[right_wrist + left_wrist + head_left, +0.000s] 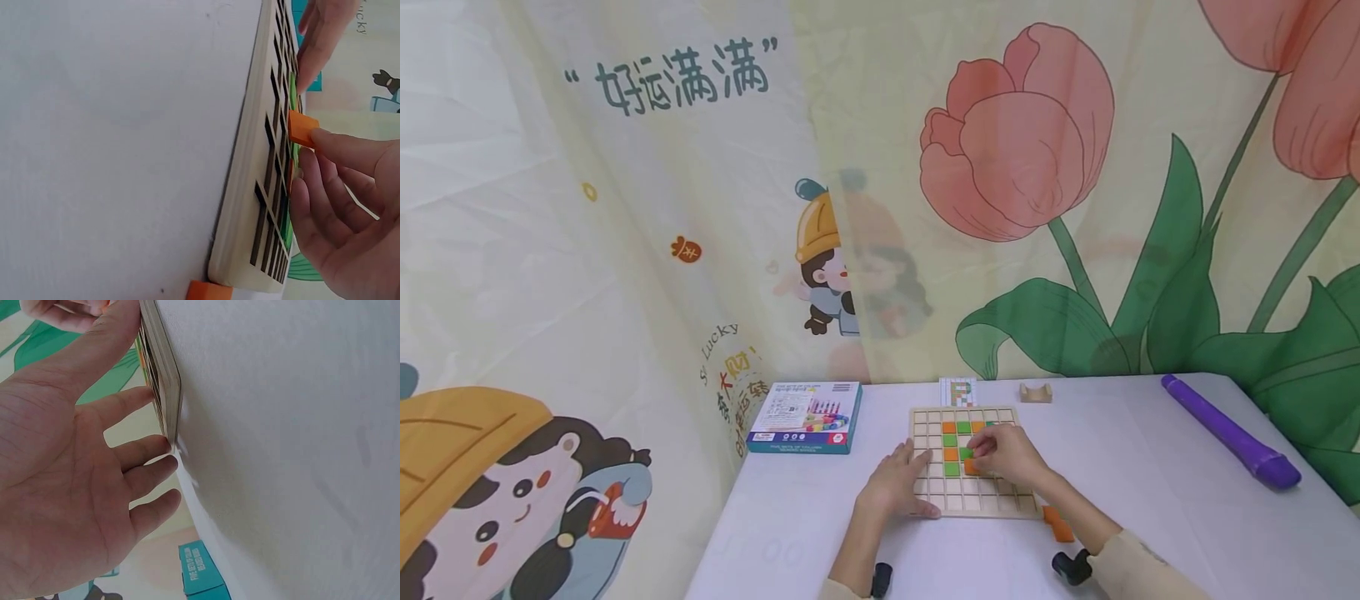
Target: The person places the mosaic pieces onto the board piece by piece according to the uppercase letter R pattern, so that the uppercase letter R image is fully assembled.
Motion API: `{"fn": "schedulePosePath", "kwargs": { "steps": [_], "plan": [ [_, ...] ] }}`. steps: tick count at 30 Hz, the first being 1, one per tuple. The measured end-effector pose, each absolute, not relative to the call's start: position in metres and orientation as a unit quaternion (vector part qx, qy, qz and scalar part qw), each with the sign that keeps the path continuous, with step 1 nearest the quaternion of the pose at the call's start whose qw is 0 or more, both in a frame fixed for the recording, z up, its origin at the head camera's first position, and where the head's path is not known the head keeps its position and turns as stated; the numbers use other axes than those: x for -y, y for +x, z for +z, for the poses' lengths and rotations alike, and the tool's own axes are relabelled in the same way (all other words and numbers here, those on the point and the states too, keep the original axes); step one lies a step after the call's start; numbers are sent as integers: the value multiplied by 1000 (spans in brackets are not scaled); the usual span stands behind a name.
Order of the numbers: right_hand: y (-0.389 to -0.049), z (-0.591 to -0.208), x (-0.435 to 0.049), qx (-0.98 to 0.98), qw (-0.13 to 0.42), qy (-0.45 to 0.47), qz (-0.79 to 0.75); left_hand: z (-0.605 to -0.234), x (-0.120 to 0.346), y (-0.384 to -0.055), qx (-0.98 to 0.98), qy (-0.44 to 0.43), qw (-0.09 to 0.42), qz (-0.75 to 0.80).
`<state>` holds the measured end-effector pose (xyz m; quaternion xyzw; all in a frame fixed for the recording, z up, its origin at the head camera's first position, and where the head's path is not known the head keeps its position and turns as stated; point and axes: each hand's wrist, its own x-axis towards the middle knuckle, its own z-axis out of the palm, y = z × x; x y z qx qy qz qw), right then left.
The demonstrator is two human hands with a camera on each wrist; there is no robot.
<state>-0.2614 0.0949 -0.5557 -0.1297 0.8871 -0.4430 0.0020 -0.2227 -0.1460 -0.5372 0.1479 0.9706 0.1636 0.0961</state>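
A wooden grid board (970, 503) lies on the white table, with orange and green square tiles (952, 469) set in some of its cells. My right hand (1017, 456) is over the board's right half. In the right wrist view its thumb and fingers pinch an orange tile (303, 128), tilted at the grid surface; whether it is seated in a cell I cannot tell. The left hand (891, 483) rests at the board's left edge with fingers spread. The left wrist view shows its fingertips touching the board's side (167, 394).
Loose orange tiles (1059, 525) lie by the board's near right corner. Behind the board are a card with a coloured grid pattern (958, 392) and a small wooden holder (1036, 392). A boxed set (805, 418) is at the left, a purple tube (1228, 432) at the right.
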Motion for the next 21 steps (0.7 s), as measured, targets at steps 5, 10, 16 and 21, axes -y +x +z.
{"fn": "schedulePosePath", "kwargs": {
  "steps": [5,10,16,21],
  "plan": [
    [-262,-559,-92,-894,-1,-132,-428,-535,145,-221,-970,153,97,161],
    [-264,-558,-92,-898,-7,-150,-414,-532,143,-220,-970,157,93,160],
    [-266,-562,-92,-900,-23,-155,-406,-531,143,-221,-970,153,93,164],
    [-267,-566,-92,-900,-26,-156,-406,-532,145,-221,-970,146,96,166]
  ]
}}
